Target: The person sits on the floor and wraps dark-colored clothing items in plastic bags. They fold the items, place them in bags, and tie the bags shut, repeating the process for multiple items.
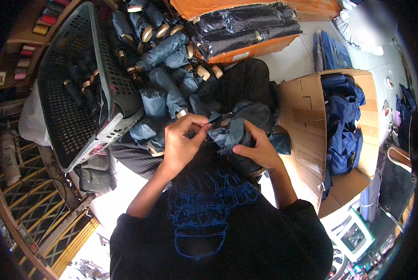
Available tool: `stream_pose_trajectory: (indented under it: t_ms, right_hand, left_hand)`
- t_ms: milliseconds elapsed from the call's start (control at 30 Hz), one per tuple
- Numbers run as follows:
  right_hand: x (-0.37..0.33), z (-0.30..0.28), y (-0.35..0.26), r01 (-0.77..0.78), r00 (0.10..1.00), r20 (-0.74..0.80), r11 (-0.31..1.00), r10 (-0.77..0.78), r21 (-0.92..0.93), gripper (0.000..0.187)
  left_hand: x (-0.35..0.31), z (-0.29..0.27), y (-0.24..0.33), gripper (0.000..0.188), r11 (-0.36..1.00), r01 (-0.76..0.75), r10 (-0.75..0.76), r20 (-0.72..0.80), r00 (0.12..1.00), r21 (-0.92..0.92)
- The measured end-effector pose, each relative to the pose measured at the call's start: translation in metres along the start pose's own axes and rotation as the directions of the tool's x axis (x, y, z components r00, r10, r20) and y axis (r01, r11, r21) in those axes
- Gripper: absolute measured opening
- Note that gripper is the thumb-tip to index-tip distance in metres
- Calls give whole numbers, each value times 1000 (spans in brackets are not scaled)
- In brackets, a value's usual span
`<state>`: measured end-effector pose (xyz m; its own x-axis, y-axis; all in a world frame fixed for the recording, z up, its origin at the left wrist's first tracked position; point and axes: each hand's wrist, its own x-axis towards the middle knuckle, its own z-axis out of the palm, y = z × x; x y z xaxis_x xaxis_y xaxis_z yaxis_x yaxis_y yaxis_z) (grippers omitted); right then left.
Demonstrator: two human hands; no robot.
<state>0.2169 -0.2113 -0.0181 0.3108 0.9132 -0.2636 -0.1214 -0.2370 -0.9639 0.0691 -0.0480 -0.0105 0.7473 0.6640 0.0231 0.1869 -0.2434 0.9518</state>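
Note:
A dark grey-blue compact umbrella [237, 132], its cloth loosely bunched, lies in front of my chest. My right hand [261, 148] is closed around its cloth, with the thumb pressed on the near side. Thumb and fingers of my left hand [183, 139] pinch a thin edge or strip of the same cloth at its left end. Just beyond my left hand lies a pile of rolled blue-grey umbrellas [164, 86] with pale gold-coloured handle ends. Part of the held umbrella is hidden by my fingers and blends with dark cloth behind it.
At left a dark perforated plastic basket [104, 60] leans on its side, with several dark umbrellas inside. An open cardboard box [302, 128] of blue cloth stands at right. Beyond the pile, an orange box [253, 49] holds plastic-wrapped dark bundles. A metal lattice [36, 172] is at far left.

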Motion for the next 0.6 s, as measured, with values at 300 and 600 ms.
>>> stream_pose_trajectory:
  t_ms: [300, 600]
  right_hand:
    - [5, 12, -17, 38, 990, -125, 968, -71, -248, 71]
    - [1, 14, -12, -100, 995, -41, 991, 96, -94, 83]
  left_hand:
    - [-13, -5, 10, 12, 966, 241, -242, 1, 970, -92]
    - [-27, 7, 0, 11, 962, 171, -198, -112, 974, -215]
